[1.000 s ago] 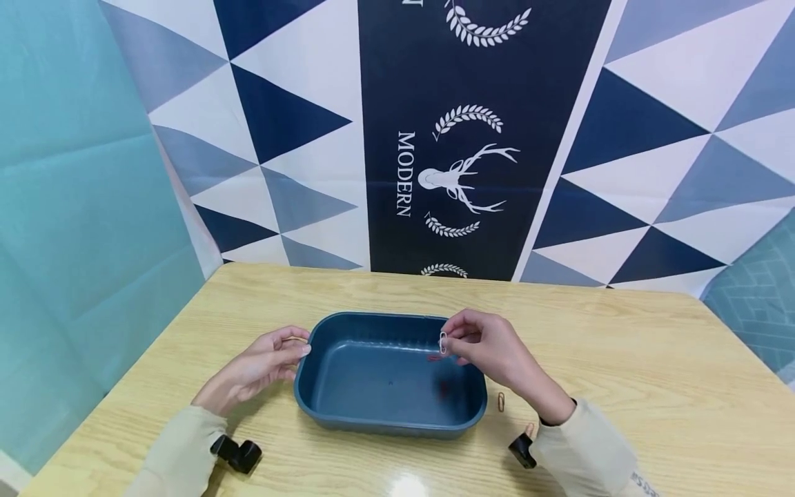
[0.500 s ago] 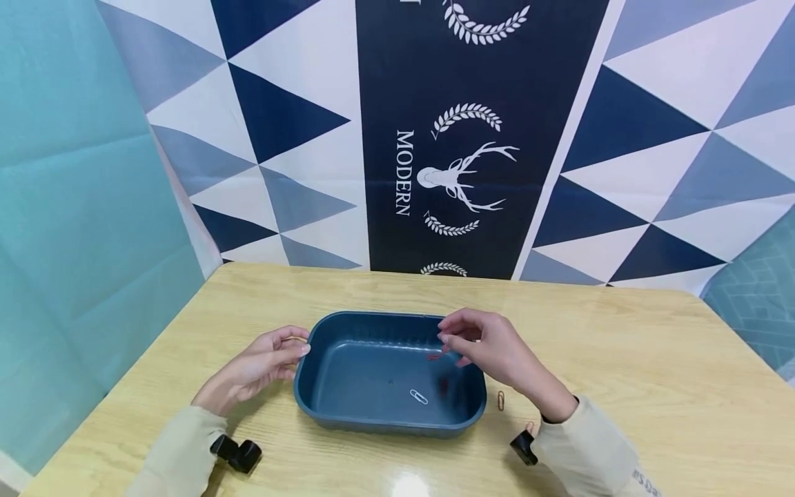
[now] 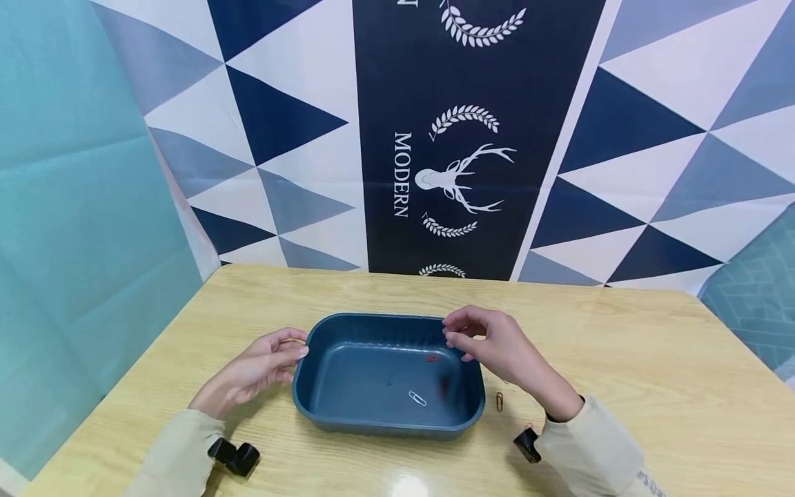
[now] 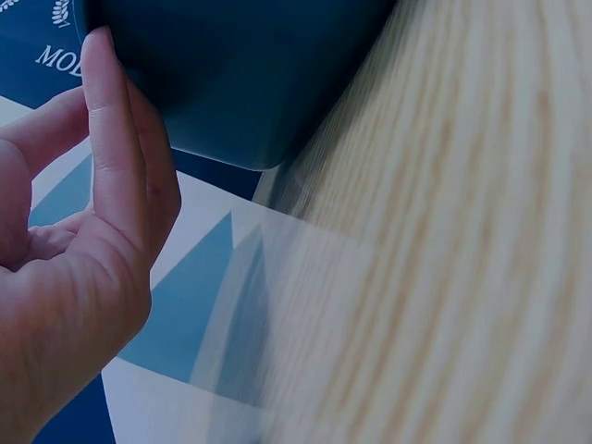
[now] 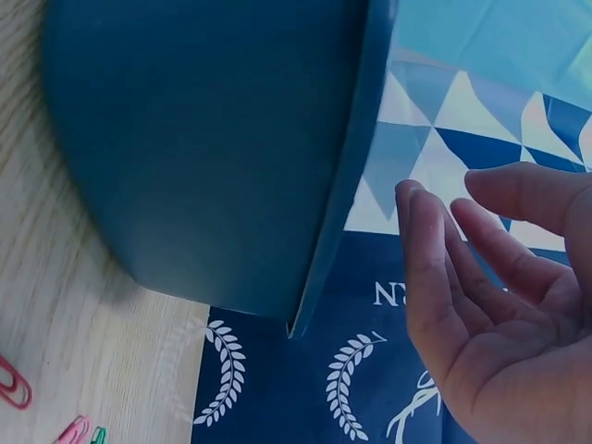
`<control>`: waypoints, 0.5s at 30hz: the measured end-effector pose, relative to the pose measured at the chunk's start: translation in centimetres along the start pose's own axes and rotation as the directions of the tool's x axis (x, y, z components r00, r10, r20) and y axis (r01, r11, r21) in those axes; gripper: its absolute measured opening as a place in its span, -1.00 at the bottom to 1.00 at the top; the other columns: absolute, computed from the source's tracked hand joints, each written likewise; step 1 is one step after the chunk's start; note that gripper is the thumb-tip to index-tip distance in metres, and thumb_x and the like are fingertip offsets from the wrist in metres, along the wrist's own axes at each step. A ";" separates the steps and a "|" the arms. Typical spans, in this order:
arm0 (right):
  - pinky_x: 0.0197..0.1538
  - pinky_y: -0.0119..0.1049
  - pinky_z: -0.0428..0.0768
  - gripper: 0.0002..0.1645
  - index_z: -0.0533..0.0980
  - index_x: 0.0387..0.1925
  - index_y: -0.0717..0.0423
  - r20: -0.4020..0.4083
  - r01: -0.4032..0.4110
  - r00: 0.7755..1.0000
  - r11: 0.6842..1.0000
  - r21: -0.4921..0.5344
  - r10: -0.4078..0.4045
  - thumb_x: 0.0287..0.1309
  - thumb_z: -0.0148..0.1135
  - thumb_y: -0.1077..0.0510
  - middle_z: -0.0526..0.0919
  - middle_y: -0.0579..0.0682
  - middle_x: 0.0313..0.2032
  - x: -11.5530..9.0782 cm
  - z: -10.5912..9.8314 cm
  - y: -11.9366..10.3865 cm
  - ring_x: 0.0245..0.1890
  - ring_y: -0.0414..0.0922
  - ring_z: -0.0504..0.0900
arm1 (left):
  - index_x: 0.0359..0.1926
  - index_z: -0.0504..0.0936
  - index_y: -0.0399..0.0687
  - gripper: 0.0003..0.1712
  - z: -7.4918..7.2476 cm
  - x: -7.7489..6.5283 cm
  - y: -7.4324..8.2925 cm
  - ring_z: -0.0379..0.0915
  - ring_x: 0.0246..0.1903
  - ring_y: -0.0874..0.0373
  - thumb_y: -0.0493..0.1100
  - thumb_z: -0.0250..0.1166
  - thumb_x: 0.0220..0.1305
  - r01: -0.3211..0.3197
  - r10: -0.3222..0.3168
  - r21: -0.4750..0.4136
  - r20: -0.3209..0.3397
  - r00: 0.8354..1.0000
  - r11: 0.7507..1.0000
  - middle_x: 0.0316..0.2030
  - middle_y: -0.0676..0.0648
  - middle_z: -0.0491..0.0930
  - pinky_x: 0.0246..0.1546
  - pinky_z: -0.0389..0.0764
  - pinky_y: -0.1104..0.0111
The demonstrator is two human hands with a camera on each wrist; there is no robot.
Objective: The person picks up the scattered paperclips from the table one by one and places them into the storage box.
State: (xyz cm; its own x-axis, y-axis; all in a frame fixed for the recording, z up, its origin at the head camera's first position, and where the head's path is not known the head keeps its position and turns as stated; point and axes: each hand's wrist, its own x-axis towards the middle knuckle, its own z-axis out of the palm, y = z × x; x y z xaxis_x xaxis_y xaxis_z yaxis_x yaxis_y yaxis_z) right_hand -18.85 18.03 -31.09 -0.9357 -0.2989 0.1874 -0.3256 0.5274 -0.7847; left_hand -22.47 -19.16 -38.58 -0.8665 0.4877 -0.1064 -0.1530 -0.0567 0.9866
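Note:
A dark blue rectangular plastic bin (image 3: 348, 421) stands on the table between the hands. My left hand (image 3: 263, 362) is at its left end, thumb and fingertips touching the rim, fingers nearly straight. Over the bin's right end hovers my right hand (image 3: 491, 342), thumb and fingers loosely bent and apart, nothing between them, as the right wrist view also shows. Inside the bin lie a white paper clip (image 3: 417, 398), low on the floor, and a red paper clip (image 3: 432, 358) towards the back. A blurred dark red patch shows near the right wall.
An orange-brown paper clip (image 3: 499, 402) lies on the table (image 3: 621, 386) right of the bin. Red (image 5: 14, 384), pink (image 5: 72, 430) and green paper clips (image 5: 98, 435) show in the right wrist view. A patterned cloth (image 3: 298, 138) hangs behind the table.
The white paper clip, pinched in my right hand a second ago, was let go and now lies on the bin's floor. Both hands have stayed nearly in place.

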 end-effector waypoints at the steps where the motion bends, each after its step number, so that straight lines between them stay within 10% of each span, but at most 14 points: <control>1: -0.35 -0.24 0.68 -0.79 0.57 -0.11 0.32 0.002 -0.002 1.000 1.000 -0.001 0.002 0.23 0.25 0.30 0.67 0.10 -0.24 0.0 0.0 0.0 -0.27 0.07 0.65 | -0.02 0.37 -0.16 -0.81 0.0 0.0 0.0 0.46 -0.46 0.28 -0.29 0.14 0.41 0.001 -0.001 0.000 0.001 1.000 1.000 -0.33 0.01 0.47 -0.47 0.57 0.50; 15: -0.37 -0.33 0.65 -0.80 0.58 -0.12 0.30 0.001 0.037 0.999 0.995 -0.088 -0.037 0.23 0.25 0.29 0.66 0.03 -0.29 0.0 -1.3 0.3 -0.33 -0.02 0.65 | -0.03 0.37 -0.15 -0.82 0.0 0.1 0.0 0.45 -0.49 0.28 -0.30 0.15 0.40 -0.001 0.001 -0.003 -0.003 1.000 1.000 -0.33 0.00 0.47 -0.48 0.57 0.51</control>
State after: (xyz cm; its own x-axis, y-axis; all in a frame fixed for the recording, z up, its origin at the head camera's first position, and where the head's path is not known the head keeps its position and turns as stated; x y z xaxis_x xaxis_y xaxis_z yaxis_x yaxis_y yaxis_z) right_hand -19.13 19.21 -30.55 -0.9227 -0.3195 0.2156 -0.3709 0.5840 -0.7221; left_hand -22.59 -19.13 -38.62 -0.8682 0.4849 -0.1054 -0.1534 -0.0602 0.9863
